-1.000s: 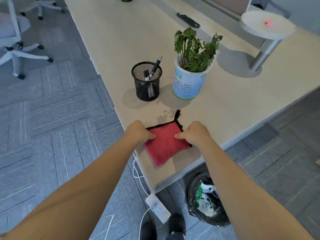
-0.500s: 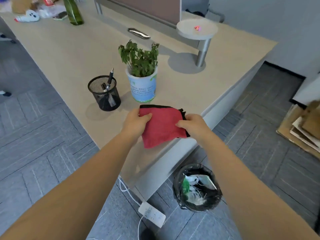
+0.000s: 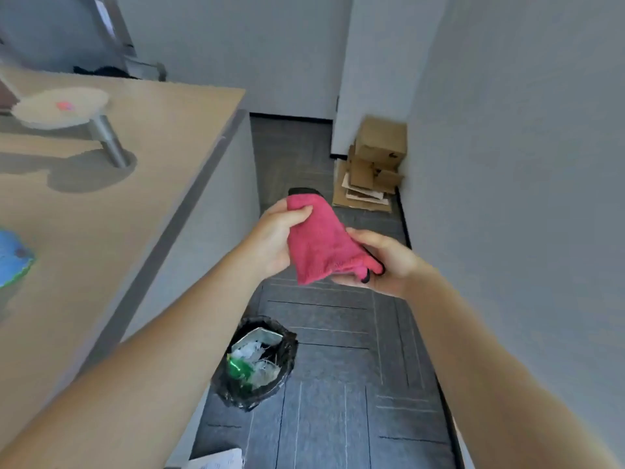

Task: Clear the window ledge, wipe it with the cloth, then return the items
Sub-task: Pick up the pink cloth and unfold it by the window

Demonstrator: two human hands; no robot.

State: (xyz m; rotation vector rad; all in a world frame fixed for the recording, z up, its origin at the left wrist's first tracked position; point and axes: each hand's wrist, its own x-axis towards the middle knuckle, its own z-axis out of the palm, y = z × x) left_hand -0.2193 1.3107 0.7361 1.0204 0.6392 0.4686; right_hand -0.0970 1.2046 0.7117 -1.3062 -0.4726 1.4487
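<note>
Two hands hold one pink-red cloth with a black trimmed edge [image 3: 323, 245] in the air at the centre of the frame, above the grey carpet floor [image 3: 338, 384] and away from any surface. The left hand [image 3: 275, 238] pinches the upper corner of the cloth between thumb and curled fingers. The right hand [image 3: 385, 262] lies under the lower right part, palm up, with the fingers curled around the fabric and the black loop.

At the left side of the frame is the light wooden tabletop [image 3: 135, 204], and on it a round white stand on a metal post [image 3: 61, 108]. At the far left edge a blue and white pot [image 3: 13, 258] is only partly in view and blurred. At lower centre a bin with a black bag [image 3: 257, 362] stands on the floor, and brown cardboard boxes [image 3: 373, 167] lean at the wall in the upper right of centre.

No window ledge is visible now, so I cannot tell if it is already cleared. As I judge it, the cloth is ready in hand, and the wiping and the return of the items remain to do.
</note>
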